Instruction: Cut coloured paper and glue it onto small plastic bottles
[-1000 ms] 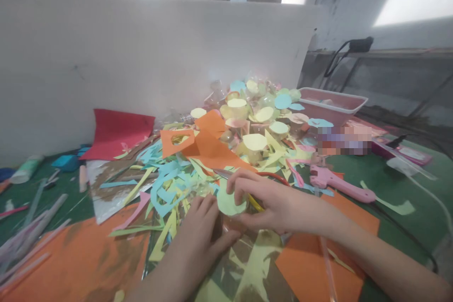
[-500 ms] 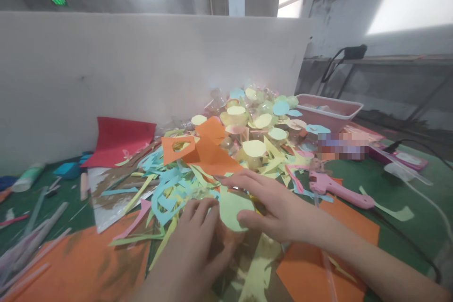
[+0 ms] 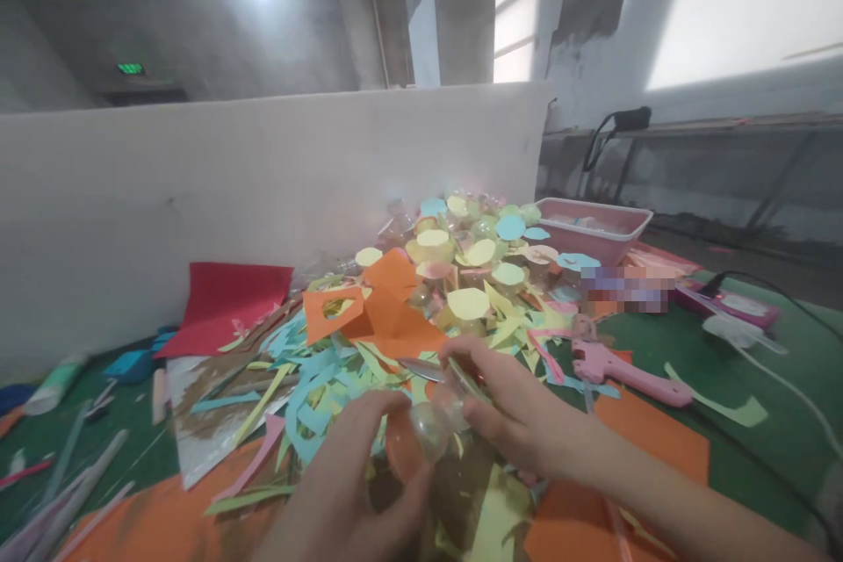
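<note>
Between my hands is a clear plastic piece with two rounded bulbs (image 3: 431,432), lying on its side. A peach paper disc (image 3: 403,446) covers its left end. A pale green paper disc (image 3: 464,379), seen nearly edge-on, is at the right end. My left hand (image 3: 359,465) curls its fingers and thumb around the peach end. My right hand (image 3: 507,404) grips the green end between fingers and thumb. Scissor blades (image 3: 421,368) point left from beside my right fingers; their handles are hidden. Paper scraps (image 3: 322,395) lie just beyond my left hand.
Behind my hands is a pile of similar clear pieces topped with paper discs (image 3: 467,304). Orange paper (image 3: 395,303) lies before it. To the right are a pink glue gun (image 3: 632,373) with its cord and a pink basket (image 3: 593,241). A white partition (image 3: 263,184) stands behind.
The clear piece has turned from upright, with its green disc facing up, onto its side, exposing the bulbs and peach disc. My head view has tilted up slightly.
</note>
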The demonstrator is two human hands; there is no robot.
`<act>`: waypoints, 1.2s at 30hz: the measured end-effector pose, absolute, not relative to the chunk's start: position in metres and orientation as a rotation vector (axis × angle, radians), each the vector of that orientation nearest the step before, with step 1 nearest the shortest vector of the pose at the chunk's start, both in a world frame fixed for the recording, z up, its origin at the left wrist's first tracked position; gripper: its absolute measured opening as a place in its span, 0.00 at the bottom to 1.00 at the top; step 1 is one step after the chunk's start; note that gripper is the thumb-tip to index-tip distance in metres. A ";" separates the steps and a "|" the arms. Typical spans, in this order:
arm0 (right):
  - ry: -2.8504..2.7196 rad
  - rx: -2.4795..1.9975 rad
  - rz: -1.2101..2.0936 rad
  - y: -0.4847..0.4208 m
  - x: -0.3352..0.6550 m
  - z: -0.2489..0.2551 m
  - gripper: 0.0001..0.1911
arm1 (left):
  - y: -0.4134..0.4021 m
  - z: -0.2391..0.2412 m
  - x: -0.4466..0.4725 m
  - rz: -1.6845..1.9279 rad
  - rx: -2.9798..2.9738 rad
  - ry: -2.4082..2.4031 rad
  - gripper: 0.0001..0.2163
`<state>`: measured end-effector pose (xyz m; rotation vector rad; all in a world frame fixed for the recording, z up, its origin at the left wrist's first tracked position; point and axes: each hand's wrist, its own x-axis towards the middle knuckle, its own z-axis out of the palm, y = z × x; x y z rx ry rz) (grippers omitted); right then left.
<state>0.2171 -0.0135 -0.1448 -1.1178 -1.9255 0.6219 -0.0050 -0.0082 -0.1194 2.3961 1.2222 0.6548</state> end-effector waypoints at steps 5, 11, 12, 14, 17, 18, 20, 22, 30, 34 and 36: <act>-1.901 -1.150 0.552 -0.016 0.213 -0.143 0.25 | -0.011 -0.115 0.000 0.841 2.408 1.145 0.11; -1.923 -1.164 0.380 -0.018 0.208 -0.147 0.17 | -0.012 -0.116 0.002 0.927 2.432 1.086 0.10; -1.919 -1.154 0.345 -0.018 0.208 -0.149 0.17 | -0.012 -0.117 0.002 0.921 2.437 1.084 0.10; -1.917 -1.133 0.271 -0.017 0.206 -0.151 0.15 | -0.011 -0.119 0.001 0.912 2.438 1.088 0.11; -1.919 -1.112 0.170 -0.015 0.205 -0.153 0.13 | -0.009 -0.123 0.000 0.914 2.430 1.090 0.13; -1.920 -1.104 0.148 -0.015 0.205 -0.153 0.12 | -0.009 -0.125 0.000 0.935 2.420 1.095 0.13; -1.921 -1.088 0.126 -0.015 0.205 -0.154 0.11 | -0.009 -0.127 0.001 0.969 2.405 1.090 0.13; -1.919 -1.088 0.117 -0.014 0.205 -0.154 0.10 | -0.008 -0.129 0.001 0.992 2.385 1.094 0.14; -1.915 -1.076 0.013 -0.014 0.202 -0.154 0.11 | -0.008 -0.131 0.001 0.922 2.338 1.115 0.14; -1.911 -1.081 -0.015 -0.014 0.201 -0.155 0.11 | -0.008 -0.132 0.000 0.916 2.315 1.096 0.13; -1.916 -1.092 -0.011 -0.015 0.201 -0.155 0.11 | -0.009 -0.132 -0.001 0.917 2.310 1.097 0.14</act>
